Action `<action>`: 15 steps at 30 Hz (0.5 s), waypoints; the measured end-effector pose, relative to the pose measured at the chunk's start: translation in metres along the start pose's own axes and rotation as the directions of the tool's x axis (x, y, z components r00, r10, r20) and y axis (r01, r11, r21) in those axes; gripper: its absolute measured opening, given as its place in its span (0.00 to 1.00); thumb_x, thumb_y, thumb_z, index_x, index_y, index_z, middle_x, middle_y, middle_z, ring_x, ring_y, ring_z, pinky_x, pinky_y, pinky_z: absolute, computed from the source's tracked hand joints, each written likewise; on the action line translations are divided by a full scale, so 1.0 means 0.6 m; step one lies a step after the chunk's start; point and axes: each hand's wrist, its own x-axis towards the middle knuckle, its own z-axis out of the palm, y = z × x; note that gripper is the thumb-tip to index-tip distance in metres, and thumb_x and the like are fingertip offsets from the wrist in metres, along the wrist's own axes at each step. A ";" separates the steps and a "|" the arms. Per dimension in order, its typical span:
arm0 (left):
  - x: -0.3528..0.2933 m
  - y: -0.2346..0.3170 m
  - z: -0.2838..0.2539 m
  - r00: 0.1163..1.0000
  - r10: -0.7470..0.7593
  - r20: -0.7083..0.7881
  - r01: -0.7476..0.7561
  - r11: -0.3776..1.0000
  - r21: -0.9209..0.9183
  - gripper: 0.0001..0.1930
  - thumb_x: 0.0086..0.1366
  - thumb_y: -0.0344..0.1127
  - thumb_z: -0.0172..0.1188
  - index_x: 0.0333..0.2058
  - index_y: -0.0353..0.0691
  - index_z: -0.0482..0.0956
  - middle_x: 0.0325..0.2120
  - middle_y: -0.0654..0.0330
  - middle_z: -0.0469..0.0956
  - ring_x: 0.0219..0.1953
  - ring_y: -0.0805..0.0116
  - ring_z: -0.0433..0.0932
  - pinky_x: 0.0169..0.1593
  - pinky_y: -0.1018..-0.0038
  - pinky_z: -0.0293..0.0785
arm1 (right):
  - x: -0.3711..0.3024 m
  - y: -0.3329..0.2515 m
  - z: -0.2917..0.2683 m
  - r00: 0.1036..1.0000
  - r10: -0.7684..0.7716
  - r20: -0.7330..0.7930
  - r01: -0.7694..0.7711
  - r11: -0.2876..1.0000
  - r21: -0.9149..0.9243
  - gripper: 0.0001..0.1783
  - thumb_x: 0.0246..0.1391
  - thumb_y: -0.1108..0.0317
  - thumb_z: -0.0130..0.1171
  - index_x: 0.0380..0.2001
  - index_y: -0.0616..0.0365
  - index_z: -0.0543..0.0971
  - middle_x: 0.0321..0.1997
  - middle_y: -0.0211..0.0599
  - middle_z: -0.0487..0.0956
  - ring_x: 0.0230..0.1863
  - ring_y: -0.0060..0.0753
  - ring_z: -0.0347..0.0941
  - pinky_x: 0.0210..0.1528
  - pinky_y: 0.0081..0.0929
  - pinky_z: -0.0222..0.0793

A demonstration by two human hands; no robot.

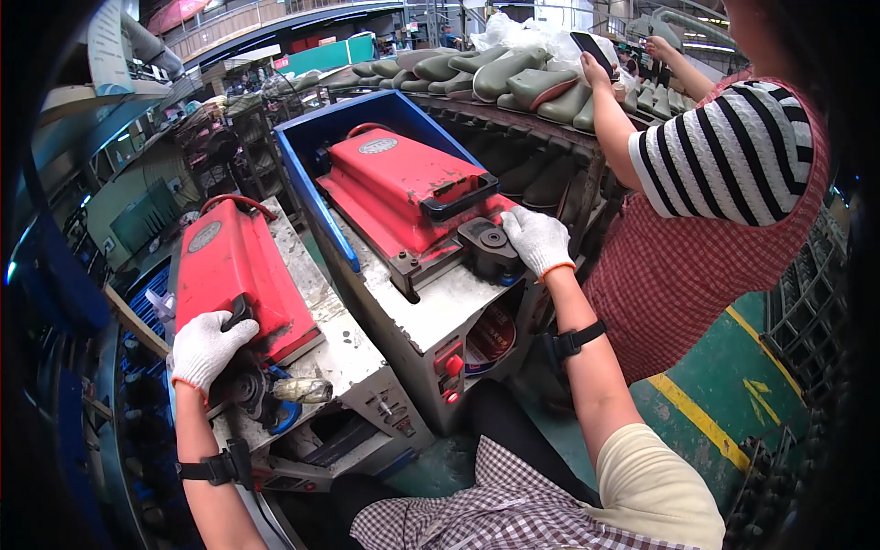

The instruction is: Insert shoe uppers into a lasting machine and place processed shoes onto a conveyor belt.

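Two red machine covers sit side by side on worn white bases. My left hand (pixel 209 353), in a white knit glove, is closed round the black handle (pixel 240 313) at the front of the left red cover (pixel 220 266). Beneath that hand are a dark round clamp (pixel 246 387) and a lever with a worn, yellowish wrapped grip (pixel 302 390). My right hand (pixel 539 241), also gloved, curls against the side of a black clamp (pixel 489 243) at the front corner of the right red cover (pixel 385 174). Its fingertips are partly hidden. A black handle (pixel 461 197) on that cover stands free of my hands.
A blue tray wall (pixel 316 206) surrounds the right cover. Red buttons (pixel 453 365) sit on its base front. Green boots (pixel 541 87) lie piled on a rack behind. At right stands another person (pixel 697 247) in a checked apron, holding a phone (pixel 591 51). Yellow lines (pixel 701 422) mark the green floor.
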 end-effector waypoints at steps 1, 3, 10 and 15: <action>0.001 0.002 0.001 1.000 0.005 -0.005 -0.005 1.000 -0.002 0.26 0.60 0.60 0.64 0.31 0.39 0.87 0.24 0.48 0.83 0.33 0.49 0.85 0.41 0.60 0.76 | 0.000 0.002 0.001 1.000 0.008 -0.003 -0.008 1.000 -0.003 0.22 0.69 0.43 0.50 0.40 0.44 0.87 0.39 0.48 0.87 0.42 0.58 0.84 0.48 0.54 0.78; -0.001 0.002 0.000 1.000 0.005 -0.010 -0.005 1.000 -0.003 0.26 0.59 0.60 0.64 0.31 0.39 0.87 0.25 0.48 0.83 0.33 0.49 0.85 0.41 0.60 0.76 | 0.001 0.002 0.002 1.000 0.012 -0.006 -0.012 1.000 -0.001 0.22 0.69 0.43 0.50 0.40 0.44 0.87 0.39 0.48 0.87 0.42 0.58 0.84 0.48 0.54 0.78; -0.003 0.005 0.001 1.000 -0.005 -0.015 0.005 1.000 -0.009 0.25 0.59 0.60 0.64 0.31 0.39 0.87 0.26 0.47 0.84 0.35 0.50 0.86 0.42 0.60 0.77 | 0.001 0.013 0.009 1.000 -0.009 -0.010 0.009 1.000 0.009 0.23 0.70 0.42 0.49 0.41 0.43 0.87 0.37 0.49 0.87 0.42 0.60 0.84 0.47 0.56 0.78; -0.006 0.005 -0.001 1.000 -0.011 -0.020 0.011 1.000 0.003 0.26 0.59 0.60 0.64 0.31 0.39 0.87 0.26 0.48 0.84 0.35 0.50 0.86 0.42 0.60 0.77 | -0.002 0.003 0.001 0.999 -0.016 -0.029 0.016 1.000 0.012 0.22 0.69 0.44 0.50 0.38 0.45 0.87 0.36 0.48 0.87 0.40 0.59 0.84 0.46 0.55 0.78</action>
